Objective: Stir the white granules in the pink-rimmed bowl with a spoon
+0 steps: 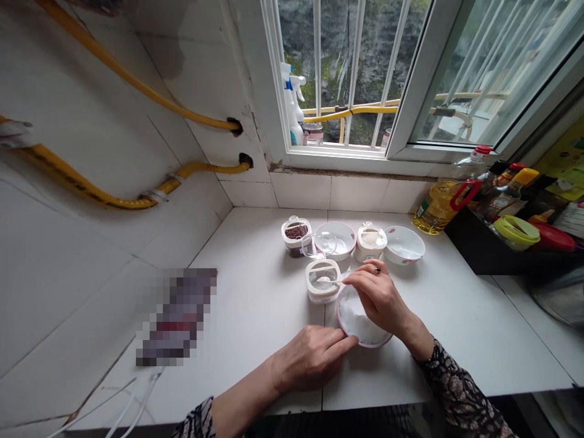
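head: r hand w/ spoon

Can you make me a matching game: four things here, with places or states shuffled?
1. Spoon
2. Left hand
3. Oil bottle
4. Spray bottles

A. Touching the near bowl
B. At the window
C. In the right hand's grip
D. Red-capped

Pairs: 1-C, 2-A, 3-D, 4-B
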Action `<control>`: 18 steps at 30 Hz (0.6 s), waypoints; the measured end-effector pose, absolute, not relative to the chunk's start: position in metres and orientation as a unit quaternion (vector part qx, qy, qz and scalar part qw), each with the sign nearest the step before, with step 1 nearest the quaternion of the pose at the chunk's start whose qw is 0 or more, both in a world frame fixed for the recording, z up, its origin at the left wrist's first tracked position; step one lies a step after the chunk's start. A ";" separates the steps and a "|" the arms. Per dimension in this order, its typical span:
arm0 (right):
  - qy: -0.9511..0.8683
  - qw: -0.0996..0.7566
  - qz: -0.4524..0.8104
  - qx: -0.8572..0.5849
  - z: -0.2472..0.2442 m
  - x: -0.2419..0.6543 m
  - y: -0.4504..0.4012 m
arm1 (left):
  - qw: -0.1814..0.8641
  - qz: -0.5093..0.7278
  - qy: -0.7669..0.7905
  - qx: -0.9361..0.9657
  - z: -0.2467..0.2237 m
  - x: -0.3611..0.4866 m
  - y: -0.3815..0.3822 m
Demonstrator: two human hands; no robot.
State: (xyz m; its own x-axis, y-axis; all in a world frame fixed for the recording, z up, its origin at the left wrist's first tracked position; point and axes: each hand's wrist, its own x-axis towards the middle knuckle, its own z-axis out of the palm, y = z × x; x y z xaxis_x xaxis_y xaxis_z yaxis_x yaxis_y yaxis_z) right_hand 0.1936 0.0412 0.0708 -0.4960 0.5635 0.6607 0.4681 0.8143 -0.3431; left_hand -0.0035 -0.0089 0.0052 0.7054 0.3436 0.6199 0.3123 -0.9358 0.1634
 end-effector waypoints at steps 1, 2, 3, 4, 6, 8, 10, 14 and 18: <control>-0.857 0.414 0.055 -0.302 0.072 0.195 0.041 | 0.023 0.341 0.178 0.923 0.006 -0.004 -0.009; -0.845 0.430 0.057 -0.312 0.074 0.198 0.041 | 0.024 0.341 0.178 0.923 0.006 -0.004 -0.009; -0.831 0.447 0.060 -0.326 0.076 0.201 0.040 | 0.025 0.343 0.178 0.922 0.006 -0.004 -0.009; -0.816 0.459 0.062 -0.345 0.079 0.204 0.040 | 0.027 0.344 0.177 0.922 0.006 -0.004 -0.009; -0.800 0.465 0.052 -0.376 0.082 0.212 0.039 | 0.032 0.344 0.174 0.922 0.006 -0.004 -0.009; -0.805 0.454 0.028 -0.381 0.083 0.218 0.040 | 0.033 0.344 0.171 0.923 0.006 -0.004 -0.008; -0.821 0.438 0.001 -0.366 0.082 0.222 0.042 | 0.031 0.346 0.169 0.922 0.006 -0.004 -0.008; -0.852 0.391 -0.021 -0.348 0.075 0.221 0.044 | 0.030 0.344 0.171 0.923 0.007 -0.004 -0.007; -0.853 0.370 0.032 -0.367 0.068 0.217 0.043 | 0.033 0.340 0.172 0.924 0.008 -0.004 -0.007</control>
